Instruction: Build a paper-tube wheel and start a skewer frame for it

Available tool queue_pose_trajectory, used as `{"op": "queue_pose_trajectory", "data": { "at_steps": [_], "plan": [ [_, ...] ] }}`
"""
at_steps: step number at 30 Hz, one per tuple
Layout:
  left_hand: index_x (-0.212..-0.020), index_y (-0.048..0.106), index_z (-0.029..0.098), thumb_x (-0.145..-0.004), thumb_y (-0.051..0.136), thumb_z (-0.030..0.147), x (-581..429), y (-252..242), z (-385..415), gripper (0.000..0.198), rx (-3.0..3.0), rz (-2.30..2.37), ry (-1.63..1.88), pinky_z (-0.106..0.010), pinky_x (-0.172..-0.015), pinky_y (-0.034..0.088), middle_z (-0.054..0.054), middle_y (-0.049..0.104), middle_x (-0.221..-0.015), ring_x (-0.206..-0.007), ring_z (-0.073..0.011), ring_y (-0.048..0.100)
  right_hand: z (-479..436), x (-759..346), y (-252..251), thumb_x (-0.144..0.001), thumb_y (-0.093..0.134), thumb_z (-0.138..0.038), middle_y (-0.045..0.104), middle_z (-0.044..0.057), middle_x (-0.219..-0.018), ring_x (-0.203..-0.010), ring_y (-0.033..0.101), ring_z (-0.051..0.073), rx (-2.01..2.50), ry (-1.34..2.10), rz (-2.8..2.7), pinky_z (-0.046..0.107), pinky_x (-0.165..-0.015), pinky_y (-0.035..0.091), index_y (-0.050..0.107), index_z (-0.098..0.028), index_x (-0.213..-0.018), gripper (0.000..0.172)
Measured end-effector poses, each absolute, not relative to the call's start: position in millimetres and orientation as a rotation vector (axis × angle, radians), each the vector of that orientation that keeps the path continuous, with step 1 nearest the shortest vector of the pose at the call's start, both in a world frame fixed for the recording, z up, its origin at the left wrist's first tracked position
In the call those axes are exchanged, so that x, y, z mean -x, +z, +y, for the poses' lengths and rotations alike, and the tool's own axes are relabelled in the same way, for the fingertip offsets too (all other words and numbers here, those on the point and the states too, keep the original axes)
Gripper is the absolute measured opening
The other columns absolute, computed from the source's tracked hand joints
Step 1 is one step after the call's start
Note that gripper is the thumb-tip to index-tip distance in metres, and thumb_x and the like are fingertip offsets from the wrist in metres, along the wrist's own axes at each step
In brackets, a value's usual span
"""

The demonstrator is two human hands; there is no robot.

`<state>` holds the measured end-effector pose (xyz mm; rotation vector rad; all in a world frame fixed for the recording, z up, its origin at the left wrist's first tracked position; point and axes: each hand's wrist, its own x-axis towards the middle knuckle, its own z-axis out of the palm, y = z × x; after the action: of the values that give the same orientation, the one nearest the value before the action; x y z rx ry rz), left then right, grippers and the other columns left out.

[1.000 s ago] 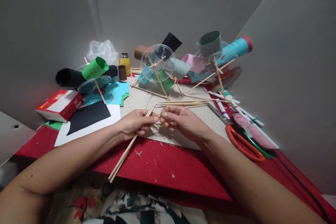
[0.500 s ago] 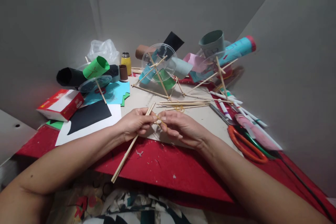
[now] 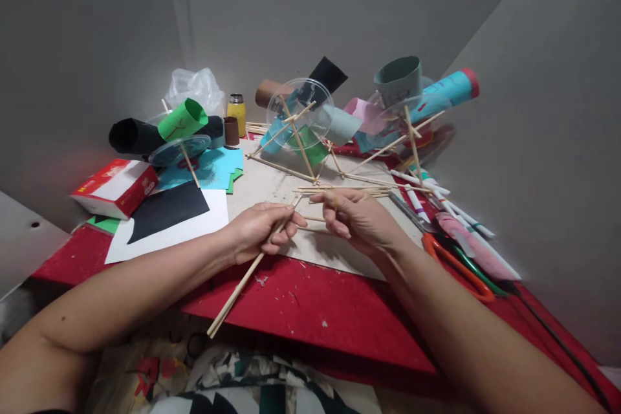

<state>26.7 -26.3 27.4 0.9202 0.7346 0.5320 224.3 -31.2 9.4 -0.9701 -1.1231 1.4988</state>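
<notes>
My left hand is closed round a few thin wooden sticks, which slant down toward the table's front edge. To its right, my right hand pinches a small yellow rubber band between thumb and fingers. Their fingertips are a little apart. Beneath and behind my right hand, loose wooden sticks lie on a grey board. Just beyond stands a stick frame with a clear plastic disc and coloured paper tubes on it.
On the left are a red and white box, black paper and another disc with tubes. Orange-handled scissors and several markers lie on the right. A yellow bottle stands at the back, and the table is red.
My right hand has moved right, away from my left hand, with the yellow rubber band. Sticks that it had covered now show between the hands. The view has shifted slightly.
</notes>
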Motion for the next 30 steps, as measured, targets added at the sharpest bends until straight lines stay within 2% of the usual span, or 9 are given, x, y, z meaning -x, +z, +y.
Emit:
{"op": "queue_pose_trajectory", "data": {
  "at_steps": [2,6,13,18,24,30],
  "plan": [
    [-0.081,0.061,0.009,-0.097,0.038,0.020,-27.7,25.2,-26.8,0.030,-0.913,0.731,0.526,-0.014,-0.034,0.015,0.002,0.046,-0.061,-0.039,-0.0015,0.029,-27.4,-224.9,8.2,-0.066,0.083,-0.044,0.061,-0.001,-0.055,-0.035,0.041,0.003,1.056,1.388,-1.071,0.015,-0.032,0.027,0.075,-0.014,-0.084,0.035],
    [-0.084,0.062,0.010,-0.097,0.042,0.024,-28.3,18.5,-29.9,0.028,-0.922,0.675,0.482,-0.014,-0.035,0.015,0.003,0.045,-0.060,-0.040,-0.0013,0.029,-28.6,-218.9,5.6,-0.066,0.082,-0.046,0.063,0.001,-0.059,-0.038,0.044,0.005,1.119,1.367,-1.108,0.016,-0.032,0.029,0.075,-0.014,-0.088,0.040],
    [-0.083,0.061,0.011,-0.096,0.043,0.026,-28.2,14.9,-30.8,0.026,-0.935,0.643,0.422,-0.014,-0.036,0.020,0.002,0.050,-0.064,-0.041,-0.0023,0.033,-35.1,-210.6,5.8,-0.070,0.079,-0.047,0.059,0.000,-0.052,-0.039,0.042,0.004,1.095,1.435,-1.232,0.016,-0.034,0.030,0.068,-0.013,-0.062,0.036],
    [-0.085,0.061,0.011,-0.096,0.044,0.027,-28.3,13.2,-29.8,0.026,-0.928,0.617,0.397,-0.014,-0.036,0.020,0.002,0.049,-0.063,-0.041,-0.0025,0.033,-34.4,-211.9,4.0,-0.069,0.080,-0.046,0.061,0.000,-0.056,-0.040,0.043,0.004,1.082,1.462,-1.213,0.016,-0.034,0.029,0.071,-0.014,-0.073,0.034],
    [-0.086,0.061,0.011,-0.096,0.044,0.029,-28.4,14.0,-30.8,0.027,-0.935,0.592,0.370,-0.014,-0.036,0.017,0.003,0.048,-0.063,-0.039,-0.0017,0.029,-36.1,-212.3,6.8,-0.074,0.076,-0.046,0.058,0.000,-0.048,-0.039,0.042,0.005,1.042,1.506,-1.314,0.016,-0.036,0.030,0.064,-0.014,-0.059,0.037],
    [-0.089,0.060,0.011,-0.095,0.046,0.026,-28.4,16.5,-31.1,0.022,-0.950,0.600,0.349,-0.015,-0.036,0.015,0.005,0.044,-0.060,-0.038,-0.0016,0.024,-35.9,-213.9,6.0,-0.073,0.078,-0.043,0.061,0.000,-0.053,-0.041,0.046,0.006,1.072,1.458,-1.302,0.017,-0.039,0.035,0.065,-0.015,-0.062,0.033]
  ]
}}
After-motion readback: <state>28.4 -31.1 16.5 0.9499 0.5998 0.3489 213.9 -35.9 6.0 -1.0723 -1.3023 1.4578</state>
